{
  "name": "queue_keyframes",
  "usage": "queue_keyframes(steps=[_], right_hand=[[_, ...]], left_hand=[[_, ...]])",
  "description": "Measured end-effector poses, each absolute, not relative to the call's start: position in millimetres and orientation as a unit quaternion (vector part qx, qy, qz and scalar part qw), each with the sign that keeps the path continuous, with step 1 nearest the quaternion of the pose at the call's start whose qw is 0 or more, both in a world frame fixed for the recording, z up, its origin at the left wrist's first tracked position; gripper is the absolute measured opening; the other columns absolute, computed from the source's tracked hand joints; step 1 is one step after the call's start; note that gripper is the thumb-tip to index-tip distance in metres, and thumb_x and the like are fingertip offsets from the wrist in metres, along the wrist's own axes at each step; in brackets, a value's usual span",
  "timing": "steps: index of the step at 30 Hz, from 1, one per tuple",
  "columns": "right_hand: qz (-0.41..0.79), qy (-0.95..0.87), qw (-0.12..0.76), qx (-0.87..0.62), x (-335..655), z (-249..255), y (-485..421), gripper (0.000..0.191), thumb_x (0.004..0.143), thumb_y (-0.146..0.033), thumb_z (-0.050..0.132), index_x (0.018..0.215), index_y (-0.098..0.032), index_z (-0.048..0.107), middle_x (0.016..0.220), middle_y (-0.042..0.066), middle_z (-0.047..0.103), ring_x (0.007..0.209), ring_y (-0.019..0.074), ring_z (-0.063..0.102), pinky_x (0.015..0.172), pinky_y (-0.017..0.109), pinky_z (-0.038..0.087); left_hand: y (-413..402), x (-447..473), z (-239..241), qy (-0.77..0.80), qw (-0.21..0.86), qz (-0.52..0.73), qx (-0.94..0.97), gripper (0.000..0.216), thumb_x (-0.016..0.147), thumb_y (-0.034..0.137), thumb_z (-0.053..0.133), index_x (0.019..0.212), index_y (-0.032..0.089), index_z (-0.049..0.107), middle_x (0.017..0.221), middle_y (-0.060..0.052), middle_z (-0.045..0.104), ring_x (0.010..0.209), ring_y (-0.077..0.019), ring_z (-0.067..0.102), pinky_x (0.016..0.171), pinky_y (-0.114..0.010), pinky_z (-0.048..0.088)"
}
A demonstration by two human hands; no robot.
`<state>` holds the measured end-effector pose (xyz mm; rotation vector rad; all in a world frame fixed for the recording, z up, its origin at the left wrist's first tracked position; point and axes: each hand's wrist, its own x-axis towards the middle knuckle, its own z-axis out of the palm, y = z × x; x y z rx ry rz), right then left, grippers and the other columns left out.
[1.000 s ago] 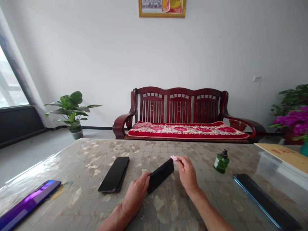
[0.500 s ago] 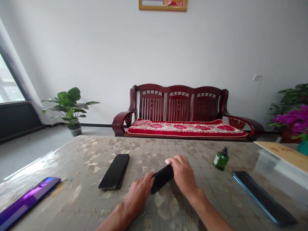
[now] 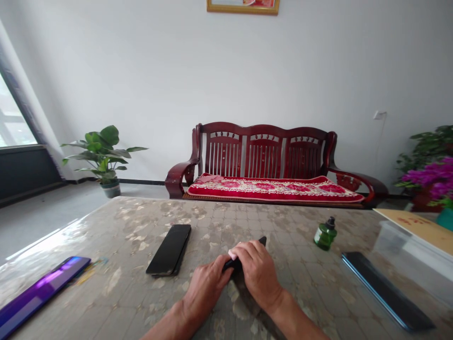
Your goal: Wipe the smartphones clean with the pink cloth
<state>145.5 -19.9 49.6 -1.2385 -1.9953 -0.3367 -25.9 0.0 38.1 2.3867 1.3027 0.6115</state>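
Observation:
A black smartphone (image 3: 230,264) is tilted up off the table between my hands, mostly hidden by fingers. My left hand (image 3: 205,285) pinches its near left end between thumb and fingers. Over its upper side curls my right hand (image 3: 256,269), with one dark corner sticking out beyond the knuckles. A small pale pink patch shows at the right fingertips; I cannot tell if it is a nail or something held. Left of my hands, another black phone (image 3: 170,250) lies flat, apparently on something thin.
A purple shiny phone (image 3: 42,295) lies at the left edge, a blue-edged dark phone (image 3: 385,290) at the right. Near the latter stand a green bottle (image 3: 325,234) and a clear plastic box (image 3: 410,245). Beyond the patterned table cover (image 3: 152,212) is a wooden bench (image 3: 265,151).
The phone has turned in my hands and now shows mostly its edge. My right hand has moved down and left, closer to my left hand.

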Motion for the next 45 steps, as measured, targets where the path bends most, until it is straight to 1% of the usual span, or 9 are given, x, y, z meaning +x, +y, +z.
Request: queue_keyframes(steps=[4,7,11,16,20,24,34,42,45], right_hand=[[-0.156,-0.760,0.383,-0.501,164,48,-15,0.017,0.095,-0.015,0.050,0.097,-0.024,0.065,0.095,0.003,0.068,0.089,0.0189,0.057,0.081,0.032,0.043],[-0.164,-0.738,0.392,-0.524,174,48,-13,0.019,0.095,-0.015,0.050,0.099,-0.024,0.066,0.096,0.003,0.069,0.090,0.0192,0.057,0.083,0.033,0.043],[-0.156,-0.751,0.403,-0.500,161,46,-17,0.020,0.097,-0.019,0.048,0.105,-0.024,0.066,0.099,0.003,0.070,0.092,0.0192,0.058,0.084,0.034,0.044],[-0.158,-0.786,0.386,-0.457,146,48,-21,0.024,0.098,-0.020,0.049,0.113,-0.027,0.065,0.101,0.002,0.071,0.091,0.0179,0.060,0.082,0.033,0.045],[-0.172,-0.769,0.383,-0.482,169,49,-16,0.025,0.097,-0.018,0.049,0.112,-0.027,0.067,0.102,0.002,0.072,0.091,0.0189,0.060,0.082,0.034,0.044],[-0.182,-0.737,0.386,-0.524,192,47,-11,0.023,0.098,-0.019,0.049,0.107,-0.027,0.068,0.102,0.003,0.072,0.092,0.0207,0.059,0.082,0.035,0.042],[-0.157,-0.780,0.386,-0.467,149,48,-24,0.023,0.099,-0.021,0.049,0.112,-0.028,0.066,0.102,0.001,0.072,0.091,0.0190,0.060,0.081,0.034,0.042],[-0.201,-0.710,0.399,-0.545,197,45,-10,0.021,0.097,-0.018,0.050,0.100,-0.026,0.069,0.098,0.002,0.072,0.090,0.0191,0.060,0.078,0.033,0.041],[-0.205,-0.711,0.412,-0.531,189,43,-12,0.020,0.098,-0.019,0.049,0.099,-0.025,0.069,0.097,0.002,0.072,0.089,0.0191,0.060,0.077,0.032,0.040]], left_hand=[[1,-25,43,0.499,0.192,0.205,0.820,0.015,0.094,0.025,0.049,0.105,0.026,0.060,0.081,0.005,0.072,0.075,-0.0151,0.069,0.063,-0.020,0.041],[3,-24,45,0.512,0.200,0.204,0.810,0.015,0.093,0.026,0.051,0.104,0.026,0.062,0.074,0.005,0.070,0.070,-0.0148,0.068,0.059,-0.020,0.038],[5,-24,41,0.506,0.195,0.217,0.811,0.016,0.093,0.026,0.050,0.103,0.026,0.062,0.076,0.004,0.070,0.071,-0.0149,0.068,0.061,-0.020,0.039],[7,-25,38,0.493,0.195,0.217,0.820,0.019,0.094,0.028,0.048,0.108,0.027,0.061,0.083,0.004,0.072,0.075,-0.0151,0.069,0.065,-0.021,0.040],[9,-27,39,0.500,0.197,0.218,0.815,0.017,0.094,0.028,0.048,0.104,0.027,0.062,0.078,0.004,0.070,0.072,-0.0149,0.068,0.063,-0.020,0.039],[11,-28,39,0.498,0.200,0.217,0.815,0.018,0.095,0.027,0.048,0.107,0.027,0.061,0.076,0.004,0.070,0.072,-0.0145,0.068,0.062,-0.020,0.039],[10,-28,31,0.462,0.168,0.242,0.836,0.016,0.095,0.026,0.047,0.105,0.028,0.059,0.082,0.004,0.071,0.075,-0.0153,0.069,0.064,-0.021,0.039],[14,-28,32,0.483,0.193,0.231,0.822,0.016,0.094,0.028,0.048,0.104,0.026,0.061,0.074,0.004,0.069,0.069,-0.0150,0.067,0.061,-0.021,0.038],[15,-27,29,0.482,0.190,0.237,0.822,0.015,0.094,0.027,0.049,0.104,0.026,0.061,0.074,0.004,0.069,0.069,-0.0151,0.068,0.061,-0.021,0.038]])
